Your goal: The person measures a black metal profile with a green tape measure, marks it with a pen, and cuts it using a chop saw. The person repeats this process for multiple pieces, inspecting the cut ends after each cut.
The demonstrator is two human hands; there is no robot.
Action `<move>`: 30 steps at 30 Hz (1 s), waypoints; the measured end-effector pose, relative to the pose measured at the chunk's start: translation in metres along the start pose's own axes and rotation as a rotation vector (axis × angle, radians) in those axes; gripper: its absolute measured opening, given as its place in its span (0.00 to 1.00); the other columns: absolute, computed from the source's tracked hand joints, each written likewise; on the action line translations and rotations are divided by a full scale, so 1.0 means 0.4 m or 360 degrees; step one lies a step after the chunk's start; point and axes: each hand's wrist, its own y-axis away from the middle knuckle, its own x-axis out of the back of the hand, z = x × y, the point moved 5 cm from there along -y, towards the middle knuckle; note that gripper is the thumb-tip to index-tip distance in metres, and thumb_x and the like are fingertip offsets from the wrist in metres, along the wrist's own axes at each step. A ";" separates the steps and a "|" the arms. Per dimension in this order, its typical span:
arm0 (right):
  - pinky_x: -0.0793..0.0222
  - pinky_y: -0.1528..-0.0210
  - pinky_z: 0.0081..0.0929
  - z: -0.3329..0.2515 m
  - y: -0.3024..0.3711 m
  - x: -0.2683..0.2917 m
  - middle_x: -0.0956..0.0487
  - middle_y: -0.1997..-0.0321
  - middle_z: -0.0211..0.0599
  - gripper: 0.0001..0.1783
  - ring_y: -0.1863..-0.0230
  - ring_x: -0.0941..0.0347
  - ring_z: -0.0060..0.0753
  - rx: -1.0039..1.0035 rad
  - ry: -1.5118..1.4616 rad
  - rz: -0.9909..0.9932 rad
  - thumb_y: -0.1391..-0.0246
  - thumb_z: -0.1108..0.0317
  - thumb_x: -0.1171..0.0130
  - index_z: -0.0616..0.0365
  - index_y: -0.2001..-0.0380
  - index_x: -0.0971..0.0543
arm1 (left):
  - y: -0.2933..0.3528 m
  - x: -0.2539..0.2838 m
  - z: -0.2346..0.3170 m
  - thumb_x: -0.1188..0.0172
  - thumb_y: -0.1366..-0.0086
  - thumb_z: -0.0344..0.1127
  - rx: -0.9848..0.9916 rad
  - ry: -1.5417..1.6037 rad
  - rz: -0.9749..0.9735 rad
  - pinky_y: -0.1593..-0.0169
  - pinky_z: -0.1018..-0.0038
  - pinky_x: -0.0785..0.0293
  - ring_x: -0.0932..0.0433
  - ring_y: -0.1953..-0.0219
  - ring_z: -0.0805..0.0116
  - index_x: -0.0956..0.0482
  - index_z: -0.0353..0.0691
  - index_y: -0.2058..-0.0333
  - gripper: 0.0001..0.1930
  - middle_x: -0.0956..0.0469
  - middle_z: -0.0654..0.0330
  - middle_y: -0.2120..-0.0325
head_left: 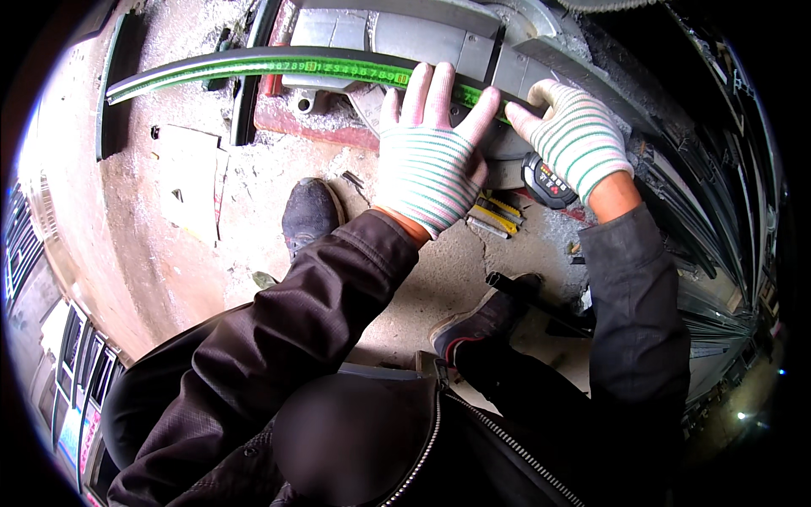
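Observation:
A green tape measure blade [355, 70] runs along a long dark metal profile [194, 61], which reaches from the far left to my hands. My left hand [431, 160], in a white glove with green stripes, lies across the blade and profile with its fingers stretched and spread. My right hand [579, 135], gloved alike, has its fingers bent in a pinch at the blade's right end. Just under that hand is the black tape measure case [547, 180]. My right fingertips partly hide what they grip.
A grey metal cutting machine [380, 34] with a red base [321, 131] stands beyond the profile. Yellow-handled cutters or knives [498, 213] lie on the floor near my shoes [312, 215]. White cardboard [190, 173] lies at left. Many dark profiles [710, 186] are heaped at right.

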 end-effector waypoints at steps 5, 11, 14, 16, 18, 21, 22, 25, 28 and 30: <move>0.24 0.48 0.40 -0.002 0.005 0.001 0.16 0.55 0.47 0.29 0.52 0.19 0.48 0.0010 -0.0009 0.0032 0.45 0.42 0.37 0.56 0.53 0.18 | 0.000 0.005 0.003 0.34 0.53 0.36 0.0006 -0.0018 0.0013 0.38 0.44 0.39 0.39 0.36 0.36 0.28 0.55 0.38 0.38 0.37 0.37 0.38; 0.24 0.49 0.40 -0.007 0.008 0.005 0.15 0.57 0.47 0.28 0.53 0.19 0.48 -0.0004 -0.0039 0.0004 0.45 0.42 0.36 0.55 0.55 0.17 | 0.000 0.003 0.001 0.34 0.53 0.36 0.0011 -0.0005 0.0027 0.38 0.45 0.38 0.38 0.37 0.35 0.28 0.55 0.38 0.38 0.37 0.37 0.39; 0.24 0.49 0.40 -0.005 0.012 0.006 0.15 0.57 0.47 0.27 0.54 0.18 0.48 0.0017 -0.0052 0.0015 0.45 0.43 0.36 0.55 0.55 0.17 | 0.005 0.000 -0.002 0.35 0.53 0.35 -0.0003 0.0032 0.0041 0.38 0.44 0.38 0.38 0.37 0.34 0.28 0.55 0.38 0.38 0.37 0.36 0.39; 0.24 0.49 0.40 -0.003 0.012 0.004 0.15 0.58 0.47 0.27 0.54 0.18 0.48 0.0028 -0.0060 0.0023 0.45 0.43 0.36 0.55 0.55 0.17 | 0.006 -0.002 -0.002 0.35 0.53 0.35 -0.0012 0.0049 0.0048 0.38 0.44 0.38 0.39 0.37 0.33 0.28 0.55 0.38 0.38 0.38 0.36 0.38; 0.24 0.49 0.40 0.000 0.011 0.003 0.15 0.58 0.47 0.27 0.54 0.18 0.48 0.0034 -0.0070 0.0033 0.45 0.43 0.36 0.55 0.55 0.18 | 0.006 -0.006 -0.002 0.35 0.53 0.34 -0.0014 0.0058 0.0051 0.38 0.44 0.39 0.39 0.37 0.33 0.29 0.55 0.38 0.38 0.38 0.36 0.38; 0.24 0.50 0.40 -0.003 0.011 0.013 0.15 0.58 0.48 0.27 0.54 0.18 0.48 0.0026 -0.0035 0.0006 0.45 0.43 0.36 0.55 0.54 0.18 | 0.005 -0.002 0.001 0.34 0.53 0.34 -0.0024 0.0070 0.0054 0.37 0.42 0.39 0.39 0.37 0.32 0.29 0.54 0.37 0.39 0.39 0.35 0.38; 0.24 0.50 0.41 -0.012 0.007 0.011 0.16 0.59 0.48 0.27 0.55 0.19 0.49 0.0036 -0.0035 0.0031 0.45 0.43 0.36 0.55 0.55 0.18 | 0.008 0.003 -0.007 0.33 0.55 0.34 -0.0014 0.0091 0.0046 0.38 0.42 0.39 0.39 0.37 0.32 0.29 0.54 0.37 0.40 0.40 0.35 0.38; 0.25 0.55 0.42 -0.020 -0.001 -0.002 0.17 0.62 0.51 0.25 0.58 0.20 0.53 0.0130 -0.0108 0.0060 0.46 0.45 0.35 0.55 0.58 0.19 | 0.001 0.029 -0.020 0.30 0.60 0.36 -0.0014 0.0223 0.0003 0.39 0.43 0.38 0.38 0.38 0.32 0.28 0.51 0.39 0.43 0.39 0.36 0.40; 0.27 0.61 0.43 0.040 0.001 -0.032 0.19 0.69 0.49 0.23 0.66 0.22 0.53 0.0176 -0.0237 0.0161 0.46 0.47 0.33 0.55 0.59 0.22 | 0.001 0.036 -0.010 0.28 0.61 0.37 -0.0001 0.0321 -0.0038 0.39 0.40 0.38 0.39 0.36 0.32 0.29 0.48 0.39 0.44 0.38 0.36 0.40; 0.27 0.62 0.40 0.044 0.011 -0.034 0.19 0.73 0.44 0.21 0.69 0.21 0.45 0.0132 -0.0304 0.0129 0.47 0.51 0.31 0.55 0.60 0.21 | 0.007 0.044 -0.006 0.29 0.56 0.41 0.0045 0.0265 -0.0146 0.33 0.38 0.44 0.44 0.31 0.33 0.34 0.52 0.34 0.46 0.43 0.34 0.34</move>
